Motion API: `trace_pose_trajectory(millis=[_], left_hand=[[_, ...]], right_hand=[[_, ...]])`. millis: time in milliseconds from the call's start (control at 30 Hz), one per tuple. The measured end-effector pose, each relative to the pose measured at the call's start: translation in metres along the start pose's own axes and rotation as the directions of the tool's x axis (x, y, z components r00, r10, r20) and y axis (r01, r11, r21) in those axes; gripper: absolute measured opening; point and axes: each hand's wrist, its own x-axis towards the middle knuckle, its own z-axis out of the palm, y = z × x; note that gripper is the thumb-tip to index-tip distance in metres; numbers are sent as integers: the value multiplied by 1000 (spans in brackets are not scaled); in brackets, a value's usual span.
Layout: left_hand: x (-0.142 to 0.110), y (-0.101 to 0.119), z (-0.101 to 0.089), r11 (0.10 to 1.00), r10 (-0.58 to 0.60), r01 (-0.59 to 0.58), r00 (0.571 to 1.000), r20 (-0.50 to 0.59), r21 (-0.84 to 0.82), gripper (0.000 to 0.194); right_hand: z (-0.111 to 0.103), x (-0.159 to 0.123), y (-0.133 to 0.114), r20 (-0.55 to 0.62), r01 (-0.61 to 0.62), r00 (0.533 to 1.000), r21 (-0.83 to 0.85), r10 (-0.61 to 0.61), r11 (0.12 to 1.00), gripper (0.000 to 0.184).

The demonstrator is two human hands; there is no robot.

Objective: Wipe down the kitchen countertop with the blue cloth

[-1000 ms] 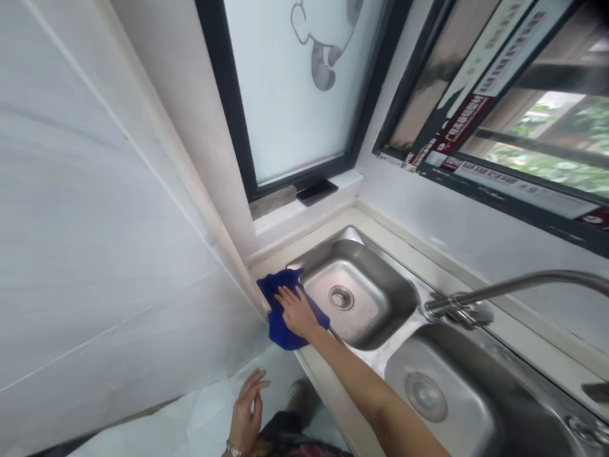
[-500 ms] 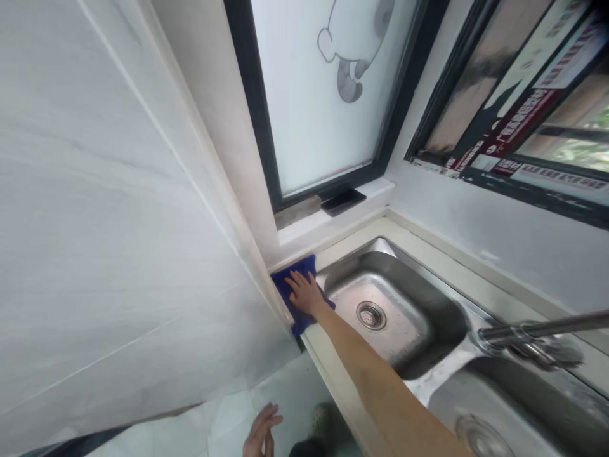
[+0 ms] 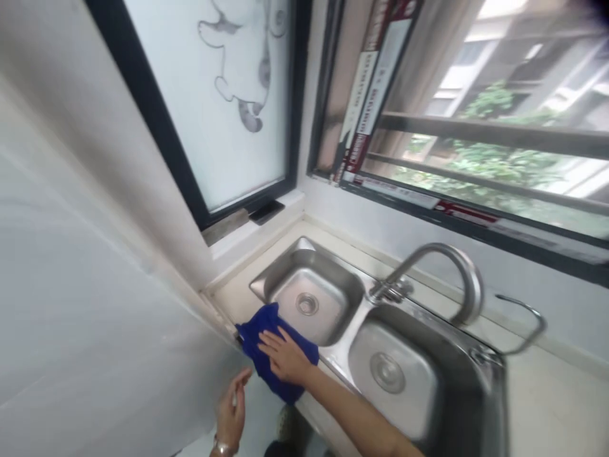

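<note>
Right hand bare, no ring or glove; forearm bare the whole visible length, no sleeve in frame up to the lower edge. Left hand bare as well, with a thin metallic bracelet at the wrist, pale and shiny, clasp detail too blurred to read. Below, a dark patch at the frame bottom, possibly clothing or footwear, cannot tell which.

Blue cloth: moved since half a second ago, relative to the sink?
Yes. The blue cloth under the right hand has slid from the back corner toward the counter's front edge, beside the small sink basin.
</note>
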Motion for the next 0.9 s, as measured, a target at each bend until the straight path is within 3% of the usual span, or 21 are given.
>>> trace_pose_trajectory(millis=[100,200,400,533,700,800,900], left_hand=[[36,21,21,998,-3,-1,998,-66,-57,42],[58,37,51,997,2,-6,999,-48,-76,44],[62,48,99,997,-4,-6,991,137,75,43],[67,57,116,993,-38,30,997,65,116,43],[75,73,133,973,-86,95,995,-52,210,40],[74,76,139,947,-75,102,992,-99,305,38],[72,74,143,959,-46,72,994,-99,273,38]], right_hand=[[-8,-60,-7,31,-23,999,48,21,999,57],[-11,-126,-10,57,-46,998,99,40,994,58],[-8,-257,-25,23,-163,987,155,162,974,64],[-9,-332,-45,-54,-269,959,134,278,954,72],[-1,-409,-68,-182,-428,884,51,430,902,77],[6,-448,-80,-276,-543,808,-3,521,840,75],[9,-482,-89,-338,-663,711,-26,617,749,75]])
